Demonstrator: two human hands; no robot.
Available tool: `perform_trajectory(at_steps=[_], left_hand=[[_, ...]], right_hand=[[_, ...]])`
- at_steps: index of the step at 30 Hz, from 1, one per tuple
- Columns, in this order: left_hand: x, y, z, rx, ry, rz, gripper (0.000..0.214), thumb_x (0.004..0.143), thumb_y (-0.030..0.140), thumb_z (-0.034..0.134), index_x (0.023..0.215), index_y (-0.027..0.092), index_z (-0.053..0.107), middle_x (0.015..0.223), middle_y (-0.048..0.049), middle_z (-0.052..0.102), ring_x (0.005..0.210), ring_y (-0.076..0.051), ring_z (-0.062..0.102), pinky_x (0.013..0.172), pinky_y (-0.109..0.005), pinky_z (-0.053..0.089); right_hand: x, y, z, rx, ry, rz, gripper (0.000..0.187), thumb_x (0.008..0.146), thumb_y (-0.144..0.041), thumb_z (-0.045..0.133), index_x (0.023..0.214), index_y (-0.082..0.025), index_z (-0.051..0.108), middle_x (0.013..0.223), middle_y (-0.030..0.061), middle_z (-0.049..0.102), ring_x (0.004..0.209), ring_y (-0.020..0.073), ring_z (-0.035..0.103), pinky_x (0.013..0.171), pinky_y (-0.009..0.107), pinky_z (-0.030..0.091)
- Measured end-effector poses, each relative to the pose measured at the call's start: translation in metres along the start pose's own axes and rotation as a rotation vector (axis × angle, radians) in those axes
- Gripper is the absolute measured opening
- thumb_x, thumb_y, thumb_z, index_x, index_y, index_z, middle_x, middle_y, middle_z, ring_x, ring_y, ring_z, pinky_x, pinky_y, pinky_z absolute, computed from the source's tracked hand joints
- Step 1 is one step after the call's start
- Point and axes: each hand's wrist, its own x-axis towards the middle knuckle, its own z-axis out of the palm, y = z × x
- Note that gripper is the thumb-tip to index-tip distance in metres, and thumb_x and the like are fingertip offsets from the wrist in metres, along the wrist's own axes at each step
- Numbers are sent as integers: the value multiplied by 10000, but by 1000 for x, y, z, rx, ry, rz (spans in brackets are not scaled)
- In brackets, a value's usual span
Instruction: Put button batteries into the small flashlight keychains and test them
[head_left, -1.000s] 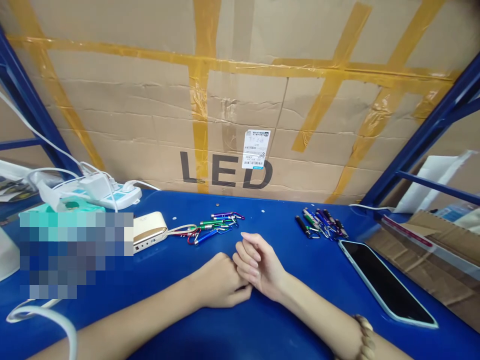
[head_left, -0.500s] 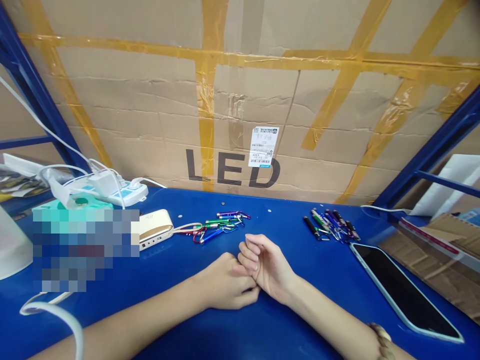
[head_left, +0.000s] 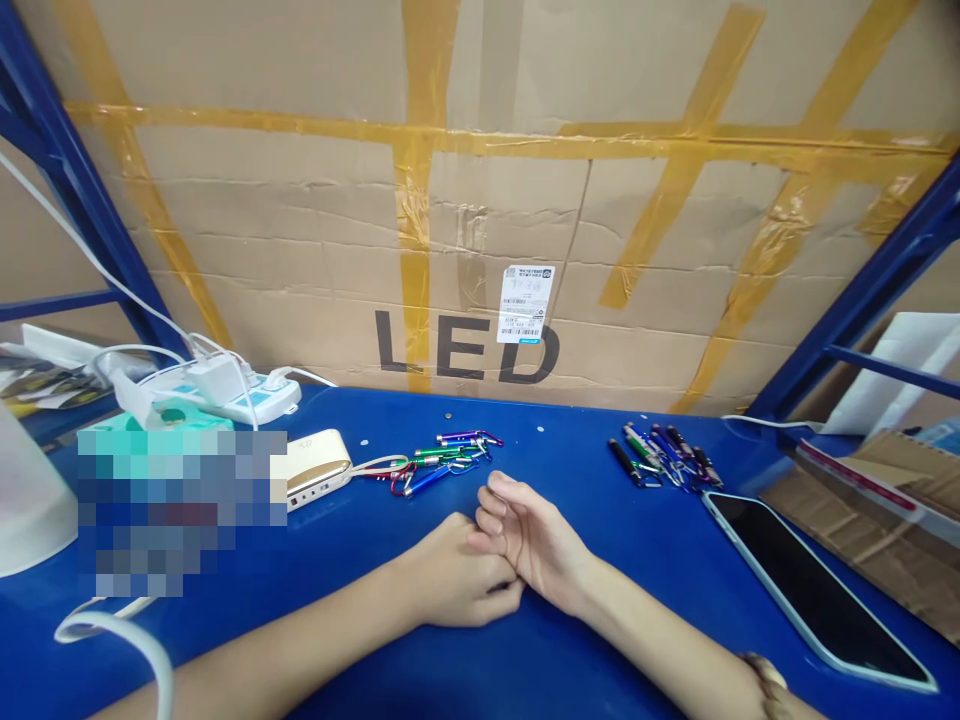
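Observation:
My left hand (head_left: 454, 578) rests on the blue table (head_left: 570, 640) as a closed fist, knuckles up, so its inside is hidden. My right hand (head_left: 529, 535) lies against it on its edge, fingers curled inward, and nothing shows in them. A beaded bracelet (head_left: 765, 680) is on my right wrist. Just beyond the hands lies a pile of several small coloured keychain flashlights (head_left: 442, 460) with carabiner clips. A second pile of similar flashlights (head_left: 664, 452) lies further right.
A gold and white power bank (head_left: 315, 468) lies left of the first pile. A phone (head_left: 817, 590) lies face up at the right. A power strip (head_left: 225, 392) with white cables sits at back left. A taped cardboard box (head_left: 480, 230) marked LED forms the back wall.
Both hands stay pressed together in the same place on the table. Only the view has shifted slightly.

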Motion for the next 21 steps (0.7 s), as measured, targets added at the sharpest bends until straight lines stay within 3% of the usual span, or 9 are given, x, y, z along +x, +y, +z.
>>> perform_trajectory(at_steps=[4,9,21], left_hand=[[1,0,1,24,43,33,286,781,196,443,530,161,576,499,-1,570,498,-113,492,462,-249,293],[2,-1,3,38,84,55,265,765,193,451,551,166,605,556,-18,610,591,-145,542,569,-272,382],[2,-2,8,64,89,97,287,780,207,433,585,161,639,681,-67,654,767,-197,578,741,-339,443]], right_hand=[[-1,-1,1,-9,66,23,293,601,-197,747,773,-186,509,652,-66,523,572,57,525,572,192,530],[-1,0,5,-20,84,11,373,520,-116,776,794,-168,528,714,-53,570,607,45,572,556,118,504],[0,3,-1,-69,39,26,345,572,-137,764,814,-174,522,751,-60,572,533,28,578,487,96,486]])
